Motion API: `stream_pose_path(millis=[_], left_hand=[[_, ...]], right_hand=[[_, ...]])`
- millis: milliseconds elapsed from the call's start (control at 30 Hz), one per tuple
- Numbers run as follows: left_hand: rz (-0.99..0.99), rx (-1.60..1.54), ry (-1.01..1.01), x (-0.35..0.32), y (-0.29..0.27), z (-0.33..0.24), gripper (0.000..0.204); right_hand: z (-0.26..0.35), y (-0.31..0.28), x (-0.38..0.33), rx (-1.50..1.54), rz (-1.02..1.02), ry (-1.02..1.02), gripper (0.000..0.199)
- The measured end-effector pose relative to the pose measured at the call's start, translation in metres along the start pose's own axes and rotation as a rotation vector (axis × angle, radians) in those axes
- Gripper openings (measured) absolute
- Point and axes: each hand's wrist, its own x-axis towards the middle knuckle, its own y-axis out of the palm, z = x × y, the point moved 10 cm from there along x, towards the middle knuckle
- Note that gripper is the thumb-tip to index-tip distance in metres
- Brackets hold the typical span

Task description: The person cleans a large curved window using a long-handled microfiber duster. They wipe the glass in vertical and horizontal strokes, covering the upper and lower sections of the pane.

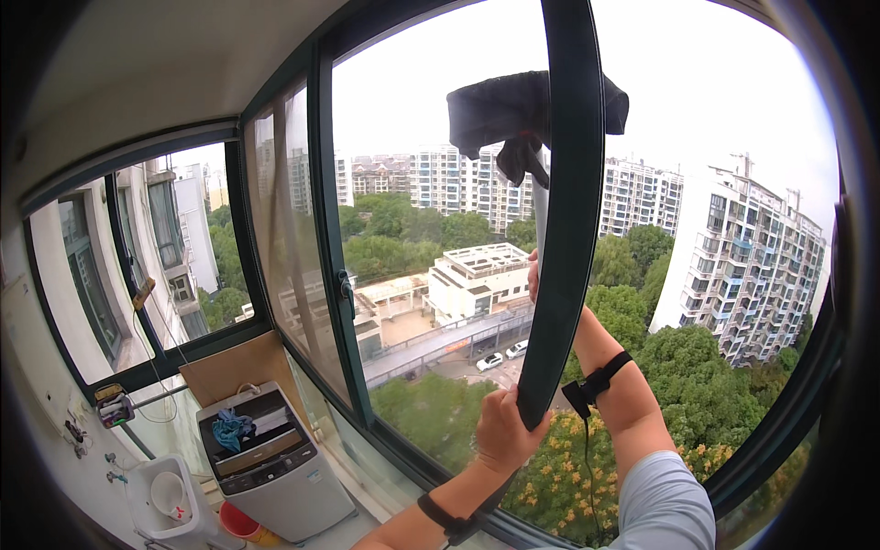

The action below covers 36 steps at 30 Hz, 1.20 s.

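- Draped black cloth head up high, well above both hands, showing on either side of the long dark-green window frame bar, which crosses in front of its middle
- Slim light-grey straight pole below that cloth; long axis near upright, running close along the frame bar's left edge and partly hidden by it
- Right hand nearer the cloth, straight below it at the pole's visible lower part; forearm passes behind the bar from its right side, fingers showing at its left
- Right grip: fingers look closed around the pole; palm and thumb hidden by the bar, so how firmly cannot be told
- Left hand lower and well apart from the pole; its grip is closed on the lower end of the frame bar, fingers bent round the edge
- Off to the left, apart from both hands: a boxy white-grey washing machine with crumpled blue cloth on top, beside a white rectangular sink
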Motion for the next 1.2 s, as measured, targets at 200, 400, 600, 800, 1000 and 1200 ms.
stream_pose_path(millis=[200,400,600,800,1000,1200], left_hand=[[-0.006,-0.010,-0.001,-0.010,0.004,-0.017,0.071],[0.041,0.001,-0.029,-0.013,0.010,-0.017,0.071],[0.013,-0.006,0.050,-0.020,0.010,-0.020,0.072],[0.002,-0.028,0.008,-0.022,0.010,-0.019,0.072],[-0.004,-0.054,0.007,-0.018,0.006,-0.024,0.072],[0.031,-0.025,-0.008,-0.009,0.003,-0.026,0.075]], right_hand=[[0.050,0.042,0.084,0.015,0.200,0.045,0.072],[0.061,0.039,0.155,-0.007,0.201,0.053,0.074],[0.084,0.030,0.177,-0.207,0.219,-0.111,0.076],[0.111,0.015,0.182,-0.248,0.189,-0.155,0.070],[0.102,0.013,0.160,-0.256,0.138,-0.134,0.065],[0.038,0.009,0.066,-0.249,0.079,0.001,0.060]])
